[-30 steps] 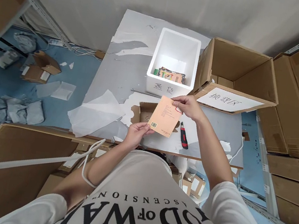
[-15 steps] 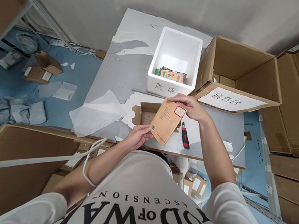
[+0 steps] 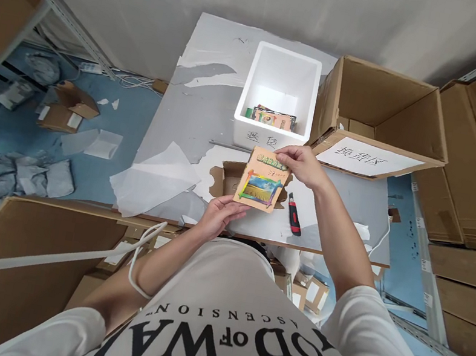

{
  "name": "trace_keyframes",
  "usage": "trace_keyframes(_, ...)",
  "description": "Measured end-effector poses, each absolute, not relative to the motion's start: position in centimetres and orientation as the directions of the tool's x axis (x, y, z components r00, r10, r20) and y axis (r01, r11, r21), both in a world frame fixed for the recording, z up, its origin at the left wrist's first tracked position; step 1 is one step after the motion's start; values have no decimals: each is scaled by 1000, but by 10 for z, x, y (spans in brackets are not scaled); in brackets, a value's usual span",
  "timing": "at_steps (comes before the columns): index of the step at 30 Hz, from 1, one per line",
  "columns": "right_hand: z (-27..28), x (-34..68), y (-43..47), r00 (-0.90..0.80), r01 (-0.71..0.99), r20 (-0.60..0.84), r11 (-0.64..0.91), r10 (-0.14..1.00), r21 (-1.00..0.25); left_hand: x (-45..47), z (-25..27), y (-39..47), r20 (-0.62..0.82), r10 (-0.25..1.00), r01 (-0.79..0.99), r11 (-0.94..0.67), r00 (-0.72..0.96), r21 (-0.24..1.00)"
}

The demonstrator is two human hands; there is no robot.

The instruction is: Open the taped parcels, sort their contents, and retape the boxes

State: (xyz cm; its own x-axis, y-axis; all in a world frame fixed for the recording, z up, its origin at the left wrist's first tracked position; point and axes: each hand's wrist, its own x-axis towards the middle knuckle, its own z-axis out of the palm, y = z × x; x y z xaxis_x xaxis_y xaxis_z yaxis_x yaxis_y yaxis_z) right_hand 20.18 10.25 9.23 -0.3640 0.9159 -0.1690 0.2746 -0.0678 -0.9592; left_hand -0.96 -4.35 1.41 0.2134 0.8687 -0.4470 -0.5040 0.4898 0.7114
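Note:
Between my hands is a thin book [image 3: 262,181] with a tan cover, green-and-white title lettering and a picture of a golden field under blue sky. My right hand [image 3: 302,163] pinches its upper right corner. At the lower left edge, my left hand [image 3: 221,215] holds the book between thumb and fingers. Below the book lies a small opened cardboard box [image 3: 218,180], partly hidden by it. A red and black utility knife [image 3: 294,215] rests on the table, just right of the book.
A white foam box [image 3: 281,75] with several books inside stands behind my hands. To its right is a large open carton [image 3: 373,159] with a handwritten label. Crumpled white sheeting [image 3: 155,179] covers the table's left front. Shelves of cartons [image 3: 465,273] flank the right.
The book has been turned over: its back cover with a red-framed label faced me before, and now the front cover with the picture does. Both hands keep hold of it.

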Motion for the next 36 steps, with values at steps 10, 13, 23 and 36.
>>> trace_keyframes(10,85,205,100,-328,229,-253,-183,910,-956,-1,3,-44,-458,881,-488,454,120,745)
trace_keyframes(13,84,209,101,-338,218,-247,-179,908,-959,1,5,-44,-460,880,-505,454,122,734)
trace_keyframes(23,90,222,109,-649,180,23,183,761,-967,-4,8,-37,-490,773,-551,632,403,545)
trace_keyframes(36,78,221,120,-513,269,-224,-92,828,-959,10,1,-34,-468,882,-474,435,52,765)
